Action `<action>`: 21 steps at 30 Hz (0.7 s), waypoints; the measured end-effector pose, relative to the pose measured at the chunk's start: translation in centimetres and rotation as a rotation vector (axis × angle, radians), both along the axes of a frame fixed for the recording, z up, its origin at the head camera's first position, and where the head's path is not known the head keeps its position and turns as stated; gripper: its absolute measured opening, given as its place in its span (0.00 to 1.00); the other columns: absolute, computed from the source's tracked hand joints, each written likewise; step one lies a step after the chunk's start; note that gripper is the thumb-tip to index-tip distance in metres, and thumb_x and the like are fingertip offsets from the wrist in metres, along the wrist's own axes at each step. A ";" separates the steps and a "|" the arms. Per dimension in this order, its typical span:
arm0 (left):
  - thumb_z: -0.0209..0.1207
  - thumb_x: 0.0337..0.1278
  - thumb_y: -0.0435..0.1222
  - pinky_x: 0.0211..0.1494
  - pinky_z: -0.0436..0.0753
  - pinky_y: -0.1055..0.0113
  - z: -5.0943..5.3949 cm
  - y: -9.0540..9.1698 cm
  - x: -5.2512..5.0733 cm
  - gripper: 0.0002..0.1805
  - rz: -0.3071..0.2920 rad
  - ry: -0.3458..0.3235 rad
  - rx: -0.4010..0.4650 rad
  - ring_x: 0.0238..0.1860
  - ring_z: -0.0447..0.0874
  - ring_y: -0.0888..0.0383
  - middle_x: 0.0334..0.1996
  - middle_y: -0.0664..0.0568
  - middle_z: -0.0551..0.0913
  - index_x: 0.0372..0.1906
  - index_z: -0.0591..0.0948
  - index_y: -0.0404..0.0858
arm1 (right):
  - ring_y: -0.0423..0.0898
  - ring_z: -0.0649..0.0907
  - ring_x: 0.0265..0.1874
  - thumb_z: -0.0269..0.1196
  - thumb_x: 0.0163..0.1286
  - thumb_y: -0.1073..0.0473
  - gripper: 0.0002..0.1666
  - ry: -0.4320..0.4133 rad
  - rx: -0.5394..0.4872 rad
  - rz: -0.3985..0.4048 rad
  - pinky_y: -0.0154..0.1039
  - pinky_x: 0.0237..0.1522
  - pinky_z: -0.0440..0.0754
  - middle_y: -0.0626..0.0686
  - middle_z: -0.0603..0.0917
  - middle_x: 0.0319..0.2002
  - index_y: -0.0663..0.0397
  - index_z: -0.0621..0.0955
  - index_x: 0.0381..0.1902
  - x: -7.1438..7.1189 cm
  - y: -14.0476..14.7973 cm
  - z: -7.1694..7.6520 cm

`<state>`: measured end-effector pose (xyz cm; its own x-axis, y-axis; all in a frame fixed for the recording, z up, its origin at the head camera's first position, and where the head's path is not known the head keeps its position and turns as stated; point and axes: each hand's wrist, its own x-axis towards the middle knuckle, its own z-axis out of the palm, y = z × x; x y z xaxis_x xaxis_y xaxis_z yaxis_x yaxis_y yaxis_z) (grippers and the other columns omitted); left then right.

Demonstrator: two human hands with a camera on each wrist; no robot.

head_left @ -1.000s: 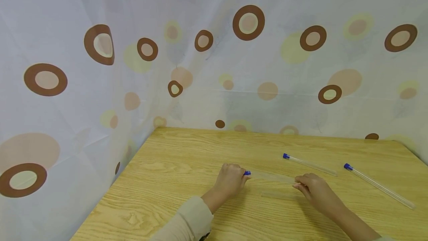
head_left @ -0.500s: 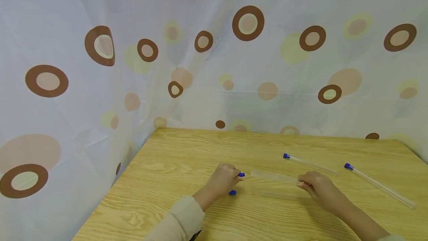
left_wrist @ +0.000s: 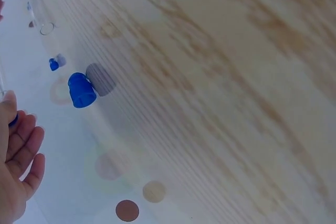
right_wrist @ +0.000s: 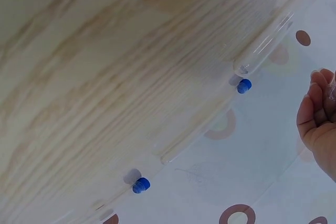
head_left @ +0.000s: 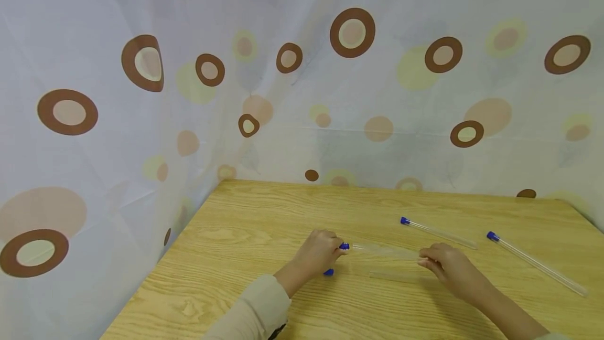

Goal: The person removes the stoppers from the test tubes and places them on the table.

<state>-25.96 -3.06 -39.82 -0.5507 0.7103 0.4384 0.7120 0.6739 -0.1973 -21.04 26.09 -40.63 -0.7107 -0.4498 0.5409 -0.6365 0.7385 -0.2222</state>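
My left hand (head_left: 315, 253) pinches a blue cap (head_left: 345, 246) by thumb and fingers, its narrow end facing right. My right hand (head_left: 450, 271) grips the far end of a clear test tube (head_left: 384, 251) above the table. The tube's left end stands just short of the cap, with a small gap between them. A second blue cap (head_left: 329, 272) lies beside my left wrist and shows large as a loose cap (left_wrist: 82, 90) in the left wrist view. Below the held tube, a second clear tube (head_left: 394, 276) without a cap lies on the wood, partly behind my right hand.
Two clear tubes with blue caps lie to the right: a farther capped tube (head_left: 441, 233) and a nearer capped tube (head_left: 538, 264). All rest on a wood-grain table (head_left: 226, 266). A patterned curtain (head_left: 302, 93) hangs behind and to the left.
My left hand pulled the cap leftward away from the tube, then came slightly back toward it. The loose cap came into sight beside the wrist. My right hand shifted slightly right.
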 end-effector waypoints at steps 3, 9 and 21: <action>0.59 0.58 0.44 0.38 0.80 0.74 -0.1 0.0 0.0 0.11 -0.008 0.002 0.010 0.30 0.82 0.65 0.28 0.58 0.85 0.34 0.85 0.42 | 0.27 0.69 0.24 0.65 0.55 0.67 0.04 0.023 -0.005 0.003 0.28 0.20 0.71 0.42 0.79 0.25 0.59 0.82 0.31 0.0 0.0 0.0; 0.60 0.55 0.45 0.37 0.79 0.75 -0.3 0.0 -0.2 0.11 -0.005 -0.023 0.050 0.32 0.82 0.65 0.29 0.58 0.86 0.34 0.86 0.42 | 0.27 0.70 0.23 0.66 0.54 0.66 0.05 0.060 -0.007 -0.002 0.27 0.20 0.71 0.44 0.79 0.25 0.62 0.83 0.31 0.1 0.1 -0.1; 0.61 0.55 0.45 0.39 0.80 0.72 -0.5 -0.4 -0.2 0.11 -0.018 -0.053 0.094 0.34 0.83 0.63 0.32 0.56 0.86 0.36 0.85 0.42 | 0.26 0.69 0.23 0.67 0.51 0.69 0.07 0.062 -0.021 -0.001 0.27 0.19 0.71 0.43 0.77 0.23 0.63 0.83 0.31 0.1 0.5 -0.3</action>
<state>-26.17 -3.44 -40.36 -0.5626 0.6772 0.4742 0.7319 0.6747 -0.0952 -20.95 26.63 -40.95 -0.6757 -0.4373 0.5935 -0.6492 0.7345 -0.1979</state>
